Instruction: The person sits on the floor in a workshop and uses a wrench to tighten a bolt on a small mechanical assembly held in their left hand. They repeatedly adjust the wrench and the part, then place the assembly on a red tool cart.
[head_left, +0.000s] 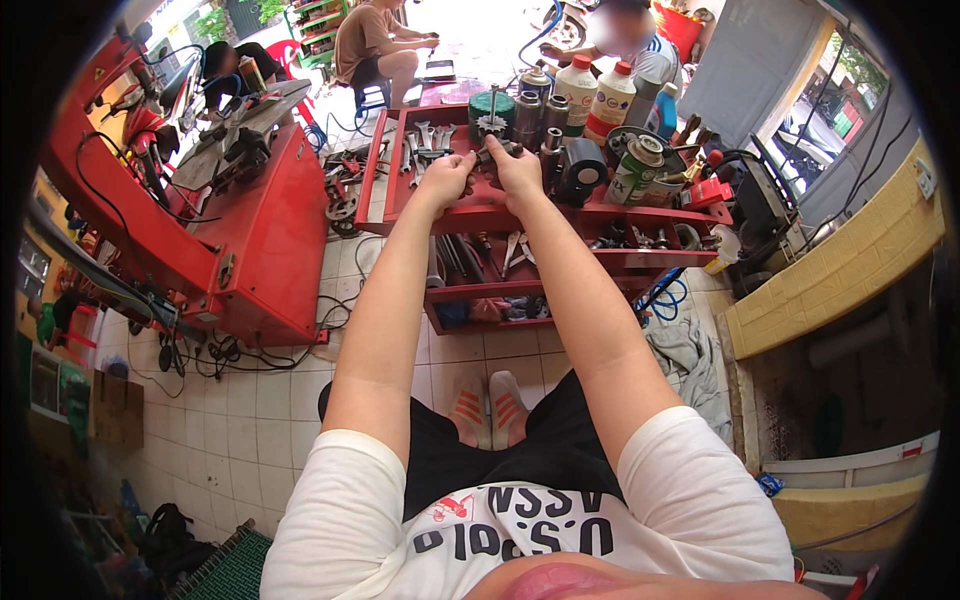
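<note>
Both my hands are over the top tray of a red tool cart (468, 216). My right hand (517, 172) is closed on a small dark metal part (507, 149), its thumb pressed along it; the part's exact kind is too small to tell. Just left of it, my left hand (446, 183) has its fingers curled together, and what they hold, if anything, is hidden. Several wrenches (425, 135) lie in the tray beyond my left hand. A green round container (490, 112) and metal sockets (551, 145) stand close beyond and beside my right hand.
White bottles with red caps (611, 100) and a green spray can (638, 168) crowd the cart's right side. A large red machine (265, 240) stands left, cables on the floor. A grey cloth (690, 375) lies right. Two people sit beyond the cart; another is far left.
</note>
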